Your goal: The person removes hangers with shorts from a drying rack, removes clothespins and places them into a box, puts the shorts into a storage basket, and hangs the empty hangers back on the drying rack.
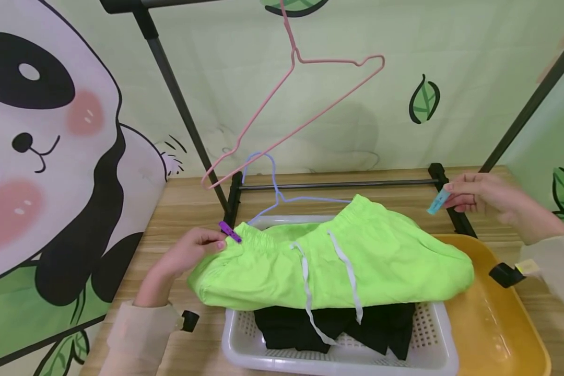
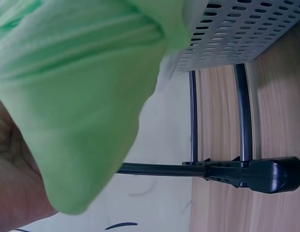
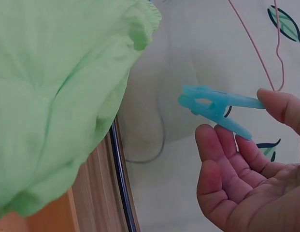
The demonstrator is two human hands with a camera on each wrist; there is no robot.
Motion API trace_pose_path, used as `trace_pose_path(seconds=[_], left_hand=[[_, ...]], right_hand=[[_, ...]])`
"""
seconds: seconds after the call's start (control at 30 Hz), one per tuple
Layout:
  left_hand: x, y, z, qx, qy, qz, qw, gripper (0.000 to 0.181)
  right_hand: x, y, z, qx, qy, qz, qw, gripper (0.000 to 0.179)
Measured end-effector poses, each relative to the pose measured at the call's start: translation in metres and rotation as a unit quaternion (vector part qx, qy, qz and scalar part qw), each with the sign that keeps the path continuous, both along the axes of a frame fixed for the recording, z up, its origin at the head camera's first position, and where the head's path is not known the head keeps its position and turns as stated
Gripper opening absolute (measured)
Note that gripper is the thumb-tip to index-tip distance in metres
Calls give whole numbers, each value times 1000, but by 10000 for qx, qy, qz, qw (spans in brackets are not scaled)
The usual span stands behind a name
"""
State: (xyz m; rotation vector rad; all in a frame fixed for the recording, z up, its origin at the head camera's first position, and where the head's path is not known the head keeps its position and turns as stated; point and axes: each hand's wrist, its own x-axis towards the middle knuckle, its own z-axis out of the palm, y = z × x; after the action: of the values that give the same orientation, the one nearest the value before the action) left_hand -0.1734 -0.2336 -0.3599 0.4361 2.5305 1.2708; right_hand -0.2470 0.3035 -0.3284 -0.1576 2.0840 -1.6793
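Note:
Neon green shorts (image 1: 380,250) with two white drawstrings spread over a white basket. My left hand (image 1: 188,253) grips the left end of their waistband, where a purple clothespin (image 1: 229,232) is clipped. In the left wrist view the green fabric (image 2: 92,121) covers most of that hand's fingers. Behind the waistband, a blue hanger (image 1: 278,194) shows its hook and part of its arms. Off to the right of the shorts, my right hand (image 1: 491,196) pinches a light blue clothespin (image 3: 215,106) by its handles, between thumb and fingers.
Black clothing (image 1: 333,326) lies in the white basket (image 1: 244,352), beside an orange tub (image 1: 503,334). A pink hanger (image 1: 268,99) hangs above. The black rack's lower bar (image 1: 343,185) runs behind the basket, with slanted posts at both sides. A panda-printed panel (image 1: 136,151) stands at left.

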Motion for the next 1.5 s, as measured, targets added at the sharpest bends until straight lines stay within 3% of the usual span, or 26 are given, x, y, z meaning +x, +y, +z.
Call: trace_pose_path(seconds=[0.23, 0.4, 0.63, 1.0, 1.5], left_hand=[[0, -6, 1, 72, 178, -101, 9998, 18], [2, -11, 1, 128, 230, -178, 9995, 17], [5, -18, -2, 215, 236, -94, 9994, 17], [9, -28, -2, 111, 186, 139, 9997, 16], [11, -41, -2, -13, 8, 362, 9993, 20]], right_hand=[[1, 8, -5, 468, -89, -276, 9985, 13], [4, 15, -12, 1088, -103, -323, 9935, 10], [11, 21, -28, 1895, 22, -124, 9818, 24], [21, 25, -45, 2310, -281, 114, 9725, 38], [32, 29, -60, 2405, -611, 417, 9678, 35]])
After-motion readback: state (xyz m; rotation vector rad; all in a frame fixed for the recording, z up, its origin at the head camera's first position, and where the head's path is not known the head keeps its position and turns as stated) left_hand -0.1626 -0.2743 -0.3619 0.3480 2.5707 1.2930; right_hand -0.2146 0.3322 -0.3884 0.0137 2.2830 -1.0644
